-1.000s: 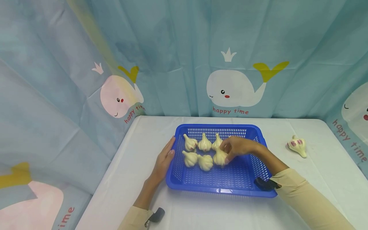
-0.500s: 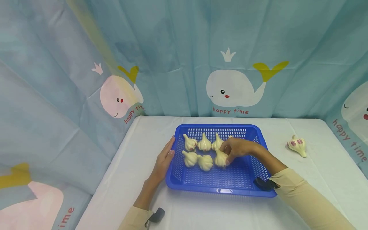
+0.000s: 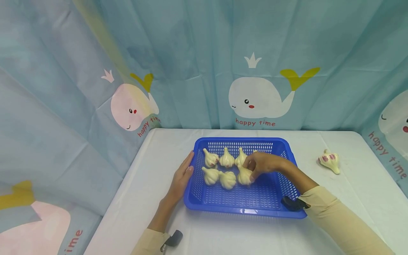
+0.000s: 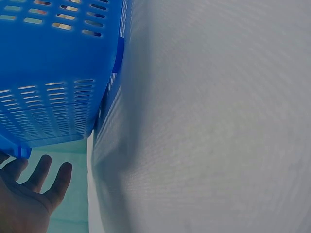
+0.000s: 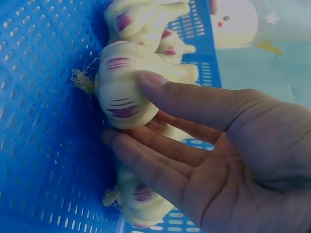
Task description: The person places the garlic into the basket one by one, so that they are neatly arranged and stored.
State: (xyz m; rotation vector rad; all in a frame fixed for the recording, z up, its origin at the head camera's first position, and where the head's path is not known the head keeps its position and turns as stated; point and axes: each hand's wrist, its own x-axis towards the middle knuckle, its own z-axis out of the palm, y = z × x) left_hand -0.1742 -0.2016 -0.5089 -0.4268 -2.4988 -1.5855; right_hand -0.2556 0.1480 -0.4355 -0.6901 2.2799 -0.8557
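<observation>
A blue perforated plastic basket (image 3: 274,212) holds several garlic bulbs in two rows. My right hand (image 3: 262,164) reaches into it and holds a garlic bulb (image 3: 244,176) at the right end of the front row. In the right wrist view, the thumb (image 5: 160,85) lies on this bulb, which has purple streaks and a tuft of roots, with the fingers on its other side. My left hand (image 3: 182,179) rests against the basket's left rim. The left wrist view shows its fingers (image 4: 39,172) fairly straight and spread beside the rim.
One more garlic bulb (image 3: 329,161) lies on the white-covered table (image 3: 223,233), right of the basket. Behind the table hangs a blue curtain (image 3: 197,102) with whale prints. The bulb in front row centre (image 3: 227,180) sits just left of the held one.
My right hand and the held bulb have shifted slightly, first right and then a touch back left. The tip of another bulb now shows behind my right hand. My left hand stays put.
</observation>
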